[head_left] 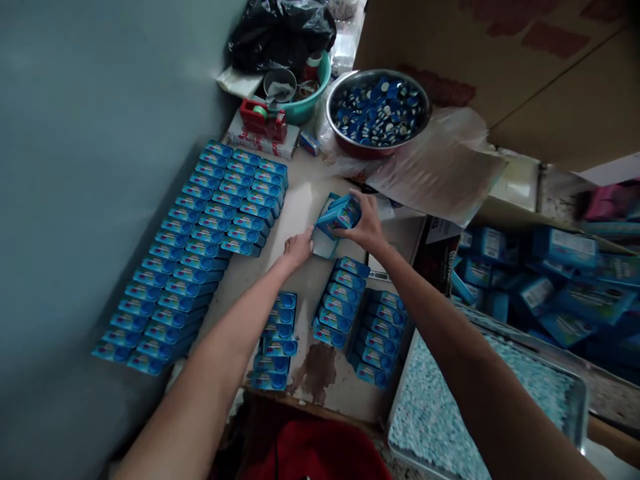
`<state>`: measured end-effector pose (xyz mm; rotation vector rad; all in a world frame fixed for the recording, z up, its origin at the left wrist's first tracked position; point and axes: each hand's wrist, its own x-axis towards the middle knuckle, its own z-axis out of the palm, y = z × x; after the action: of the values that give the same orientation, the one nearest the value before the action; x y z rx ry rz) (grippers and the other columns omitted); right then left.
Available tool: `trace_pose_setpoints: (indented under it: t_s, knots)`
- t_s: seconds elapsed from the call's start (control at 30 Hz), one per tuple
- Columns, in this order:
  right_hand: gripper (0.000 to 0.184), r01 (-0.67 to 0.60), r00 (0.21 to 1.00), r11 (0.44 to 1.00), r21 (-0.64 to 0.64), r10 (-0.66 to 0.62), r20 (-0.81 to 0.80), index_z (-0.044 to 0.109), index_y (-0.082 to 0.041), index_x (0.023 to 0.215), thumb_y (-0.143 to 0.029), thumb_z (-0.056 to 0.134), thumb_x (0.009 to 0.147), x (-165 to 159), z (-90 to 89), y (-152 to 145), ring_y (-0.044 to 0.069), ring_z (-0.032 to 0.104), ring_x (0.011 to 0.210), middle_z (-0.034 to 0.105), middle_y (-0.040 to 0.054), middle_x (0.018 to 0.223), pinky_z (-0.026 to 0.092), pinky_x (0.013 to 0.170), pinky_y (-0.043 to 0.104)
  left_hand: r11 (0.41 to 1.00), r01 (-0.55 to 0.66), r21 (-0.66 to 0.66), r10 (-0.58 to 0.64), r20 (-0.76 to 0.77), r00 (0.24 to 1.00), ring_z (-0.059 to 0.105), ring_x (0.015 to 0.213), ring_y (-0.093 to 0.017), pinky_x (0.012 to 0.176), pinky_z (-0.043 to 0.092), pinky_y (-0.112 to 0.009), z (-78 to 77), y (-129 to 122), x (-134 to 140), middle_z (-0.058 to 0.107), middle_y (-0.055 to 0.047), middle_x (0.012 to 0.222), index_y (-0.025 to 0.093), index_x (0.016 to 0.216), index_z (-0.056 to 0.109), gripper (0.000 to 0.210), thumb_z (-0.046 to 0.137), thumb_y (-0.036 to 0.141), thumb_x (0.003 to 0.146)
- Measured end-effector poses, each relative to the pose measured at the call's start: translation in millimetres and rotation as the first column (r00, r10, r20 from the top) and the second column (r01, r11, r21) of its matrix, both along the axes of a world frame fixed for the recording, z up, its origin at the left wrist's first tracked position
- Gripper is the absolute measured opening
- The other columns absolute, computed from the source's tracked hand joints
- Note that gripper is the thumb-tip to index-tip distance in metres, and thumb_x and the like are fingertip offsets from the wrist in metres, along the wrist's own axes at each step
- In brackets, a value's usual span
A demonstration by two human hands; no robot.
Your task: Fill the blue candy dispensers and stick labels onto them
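Near the middle of the table, my right hand point(367, 223) is closed around a few small blue boxes point(343, 215), thumb on the near side and fingers behind. The boxes are at the mouth of a pale blue wrapper or carton point(325, 245); which of the two I cannot tell. My left hand point(299, 248) pinches its left edge, the fingertips partly hidden. Upright blue boxes stand in long rows point(195, 250) on the left. Shorter rows of the same boxes stand nearer me, one group point(341, 293) below my right hand.
A steel bowl point(345, 133) of blue and white round caps stands at the back, beside a red tape dispenser point(263, 120) and a green basin point(305, 110). On the right are a carton of blue boxes point(570, 250) and a metal tray point(580, 407) of pale blue granules.
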<state>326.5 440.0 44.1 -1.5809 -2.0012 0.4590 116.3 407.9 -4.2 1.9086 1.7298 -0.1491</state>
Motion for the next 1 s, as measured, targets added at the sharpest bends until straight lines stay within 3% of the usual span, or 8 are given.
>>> trace_pose_setpoints:
  t_s: [0.13,0.3,0.53,0.63,0.73,0.83,0.93,1.0]
  knots:
    - [0.104,-0.138,0.989,0.988,-0.069,0.141,0.042,0.045,-0.018,0.152,-0.046,0.089,0.062,-8.4,-2.4,16.8,0.034,0.051,0.132,0.051,0.0171,0.143,0.045,0.113,0.051,0.999,-0.008,-0.034,0.007,-0.033,0.999,0.072,0.117,-0.033,0.1,0.053,-0.042,-0.1,-18.1,-14.4,0.074,-0.021,0.121,0.017,0.165,0.031,0.066,0.047,0.024,0.101]
    - [0.104,-0.234,0.971,0.969,-0.077,0.237,0.035,0.043,-0.018,0.152,-0.047,0.087,0.063,-10.5,-3.3,22.3,0.033,0.051,0.132,0.05,0.0159,0.143,0.045,0.114,0.049,0.997,-0.022,-0.07,0.021,-0.007,1.0,0.07,0.12,-0.033,0.101,0.052,-0.041,0.3,-21.7,-16.2,0.074,-0.021,0.123,0.017,0.166,0.029,0.069,0.048,0.023,0.099]
    - [0.1,-0.172,0.944,0.98,-0.101,0.194,0.267,0.046,-0.021,0.154,-0.048,0.086,0.066,-25.1,-19.2,29.8,0.041,0.048,0.134,0.048,0.0179,0.147,0.044,0.111,0.058,0.996,-0.037,-0.078,0.038,0.01,0.999,0.072,0.117,-0.034,0.099,0.053,-0.044,-2.7,-25.4,-14.3,0.075,-0.021,0.121,0.021,0.168,0.024,0.069,0.044,0.024,0.102]
    - [0.099,-0.199,0.923,0.972,-0.126,0.229,0.309,0.041,-0.02,0.159,-0.054,0.081,0.075,-27.0,-32.2,38.9,0.043,0.044,0.14,0.044,0.0214,0.154,0.038,0.115,0.062,0.991,-0.061,-0.119,0.062,0.003,0.998,0.071,0.118,-0.033,0.1,0.053,-0.043,0.7,-25.4,-8.0,0.074,-0.021,0.123,0.02,0.168,0.024,0.067,0.043,0.023,0.103]
    - [0.109,-0.218,0.902,0.956,-0.198,0.275,0.333,0.035,-0.016,0.163,-0.061,0.08,0.075,-26.9,-33.3,44.6,0.049,0.032,0.15,0.035,0.0268,0.162,0.025,0.119,0.072,0.981,-0.073,-0.18,0.075,0.006,0.997,0.07,0.12,-0.032,0.099,0.053,-0.041,17.6,-27.1,-3.2,0.073,-0.022,0.126,0.017,0.166,0.027,0.067,0.049,0.027,0.103]
    - [0.113,-0.19,0.913,0.96,-0.204,0.249,0.322,0.033,-0.014,0.162,-0.065,0.082,0.074,-43.0,-11.4,30.9,0.053,0.024,0.154,0.029,0.0292,0.165,0.022,0.116,0.08,0.979,-0.092,-0.185,0.094,0.004,0.996,0.069,0.119,-0.035,0.097,0.054,-0.042,49.3,-37.5,-17.2,0.073,-0.022,0.125,0.014,0.153,0.05,0.06,0.061,0.036,0.099]
    - [0.088,-0.172,0.961,0.983,-0.059,0.181,0.21,0.035,-0.016,0.161,-0.055,0.069,0.09,-87.2,15.4,-8.5,0.045,0.034,0.151,0.038,0.0255,0.161,0.032,0.118,0.07,0.966,-0.253,0.06,0.253,-0.006,0.967,0.068,0.118,-0.036,0.1,0.053,-0.047,80.3,-52.6,-62.8,0.073,-0.022,0.124,0.015,0.136,0.067,0.041,0.049,0.033,0.104]
    - [0.069,-0.21,0.972,0.977,-0.022,0.211,0.105,0.042,-0.019,0.157,-0.043,0.061,0.096,-126.5,21.3,-38.9,0.037,0.046,0.142,0.051,0.0209,0.15,0.039,0.117,0.06,0.889,-0.338,0.311,0.336,0.059,0.94,0.062,0.128,-0.036,0.108,0.048,-0.051,90.7,-57.0,-103.7,0.069,-0.021,0.132,0.017,0.142,0.063,0.045,0.038,0.026,0.105]
